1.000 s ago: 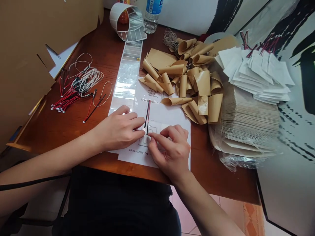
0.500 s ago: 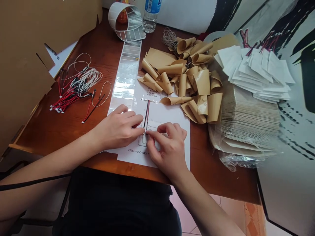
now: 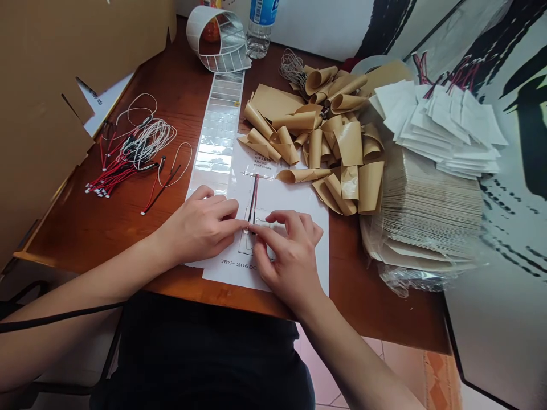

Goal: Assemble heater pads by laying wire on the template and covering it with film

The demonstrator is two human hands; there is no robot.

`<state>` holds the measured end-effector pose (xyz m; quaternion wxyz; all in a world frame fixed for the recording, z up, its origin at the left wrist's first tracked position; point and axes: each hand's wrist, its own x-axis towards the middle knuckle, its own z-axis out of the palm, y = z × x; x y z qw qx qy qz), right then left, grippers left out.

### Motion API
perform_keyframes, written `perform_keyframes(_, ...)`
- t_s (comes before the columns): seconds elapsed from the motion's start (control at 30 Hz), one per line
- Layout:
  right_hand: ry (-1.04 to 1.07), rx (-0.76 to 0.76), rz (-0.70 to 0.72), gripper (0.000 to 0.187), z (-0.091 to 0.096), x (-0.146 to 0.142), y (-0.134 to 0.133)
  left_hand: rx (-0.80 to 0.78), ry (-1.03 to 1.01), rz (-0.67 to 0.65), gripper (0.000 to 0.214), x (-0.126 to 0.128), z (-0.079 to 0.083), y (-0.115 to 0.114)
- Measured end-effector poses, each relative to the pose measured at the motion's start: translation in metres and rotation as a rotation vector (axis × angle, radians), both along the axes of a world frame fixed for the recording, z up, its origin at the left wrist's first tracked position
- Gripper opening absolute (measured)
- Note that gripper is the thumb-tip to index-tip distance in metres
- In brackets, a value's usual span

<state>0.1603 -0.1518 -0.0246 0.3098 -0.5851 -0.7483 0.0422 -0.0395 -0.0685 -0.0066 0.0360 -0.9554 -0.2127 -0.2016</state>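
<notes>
My left hand [image 3: 199,225] and my right hand [image 3: 288,250] lie on a white printed sheet [image 3: 294,267], their fingertips meeting at the lower end of a thin red-and-black wire lead [image 3: 254,199]. The lead runs upright along the sheet, over a clear film patch [image 3: 256,242] with a rounded outline. My right thumb and forefinger press at the patch's upper left. Where the fingers meet, the lead's end is hidden. I cannot tell whether either hand grips it.
A long strip of silvery labels [image 3: 217,131] leads back to its curled roll [image 3: 217,42]. Wire bundles [image 3: 128,162] lie left, curled kraft paper sheets [image 3: 325,142] right, then white packets [image 3: 444,122] and a tall paper stack [image 3: 431,208]. Cardboard [image 3: 55,97] stands far left.
My right hand has slid left and slightly up, bringing its fingertips closer to my left hand's at the lead's lower end. The lead and sheet stay in place on the table.
</notes>
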Motion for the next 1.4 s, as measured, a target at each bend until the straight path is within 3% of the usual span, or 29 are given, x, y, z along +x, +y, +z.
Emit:
perform_keyframes(0.17, -0.013, -0.01, 0.004, 0.023, 0.0003, -0.0003, -0.0004, 0.002, -0.053, 0.041, 0.022, -0.0006, -0.0003, -0.002)
perform_keyframes(1.0, 0.031, 0.01, 0.011, 0.02, 0.0006, 0.0002, -0.0004, 0.188, 0.007, -0.048, 0.019, 0.0009, 0.0036, 0.0002)
perform_keyframes(1.4, 0.029, 0.029, 0.057, 0.018, 0.002, 0.0006, -0.0007, 0.191, -0.003, -0.036, 0.022, -0.0001, 0.0009, 0.0001)
